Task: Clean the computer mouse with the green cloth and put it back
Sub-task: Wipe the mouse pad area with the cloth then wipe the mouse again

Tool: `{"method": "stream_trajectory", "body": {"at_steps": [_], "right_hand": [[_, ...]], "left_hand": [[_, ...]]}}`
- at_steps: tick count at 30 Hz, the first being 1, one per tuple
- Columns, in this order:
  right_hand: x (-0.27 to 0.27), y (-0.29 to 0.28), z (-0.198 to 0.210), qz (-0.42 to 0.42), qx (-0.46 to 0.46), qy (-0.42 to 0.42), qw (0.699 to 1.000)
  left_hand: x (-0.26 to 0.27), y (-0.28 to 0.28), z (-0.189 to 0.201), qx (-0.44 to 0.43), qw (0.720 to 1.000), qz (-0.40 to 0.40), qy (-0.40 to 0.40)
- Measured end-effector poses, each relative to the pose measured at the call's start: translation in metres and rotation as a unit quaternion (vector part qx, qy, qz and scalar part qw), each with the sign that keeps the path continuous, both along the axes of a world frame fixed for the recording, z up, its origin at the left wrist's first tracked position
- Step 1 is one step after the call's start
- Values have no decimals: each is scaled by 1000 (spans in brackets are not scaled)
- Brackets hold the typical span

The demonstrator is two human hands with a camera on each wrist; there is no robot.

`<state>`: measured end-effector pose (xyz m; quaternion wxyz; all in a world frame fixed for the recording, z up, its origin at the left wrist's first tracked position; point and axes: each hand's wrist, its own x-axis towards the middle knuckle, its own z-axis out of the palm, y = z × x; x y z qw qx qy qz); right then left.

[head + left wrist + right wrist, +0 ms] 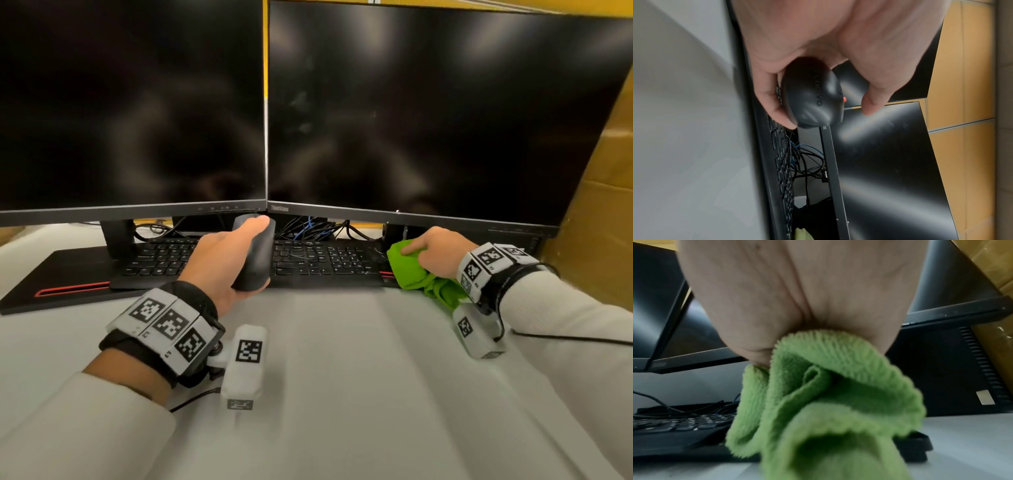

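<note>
Left hand [219,260] gripping black mouse [255,253] aloft, keyboard [322,263] beneath, monitors [428,109] beyond; right hand [442,251] clutching green cloth [411,270]. Left wrist: fingers [777,104] curled round mouse [812,94]. Right wrist: cloth [828,402] bunched below palm.

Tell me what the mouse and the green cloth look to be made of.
Mouse: apparently matte black plastic; the smooth shell shows soft, dull highlights and an embossed logo, held by the left hand.
Green cloth: looks like soft microfibre or terry; fuzzy looped pile, limp folds, scalloped edge, bunched in the right hand. The exact fibre cannot be told.
</note>
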<state>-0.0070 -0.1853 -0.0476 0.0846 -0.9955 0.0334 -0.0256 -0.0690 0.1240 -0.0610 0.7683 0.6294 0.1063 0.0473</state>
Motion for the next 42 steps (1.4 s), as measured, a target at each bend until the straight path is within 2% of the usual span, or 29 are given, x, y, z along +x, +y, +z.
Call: {"method": "stream_trajectory", "body": {"at_steps": [2,6,10,12,16,22,27,31,37,42], "right_hand": [[3,5,-2,10,2,0,1000],[9,24,-12,74,-49,78,993],[5,13,-8,108,-69,77,989],[-1,5,0,91,-65,69,991],[0,5,8,50,-46,-2,998],[33,31,-19,91,-44,105,989],[51,31,-25,67,-62,111,990],[42,33,-24,56,-44,115,991],[27,25,-11,51,-77,54,994],[36,34,-20,53,-67,98,991]], "left_hand": [[1,-1,0,2,1000,1,0],[0,-3,0,9,1000,-6,1],[-2,-3,1,12,1000,-7,-3],[-2,-3,2,15,1000,-9,-5],[-2,-3,0,27,1000,-15,-6],[3,-2,-3,39,999,-13,-8],[5,0,-4,45,999,-13,-6],[4,-2,-3,52,998,-17,-6],[2,-1,-3,43,999,-26,-8],[3,-3,-6,49,998,-37,-5]]}}
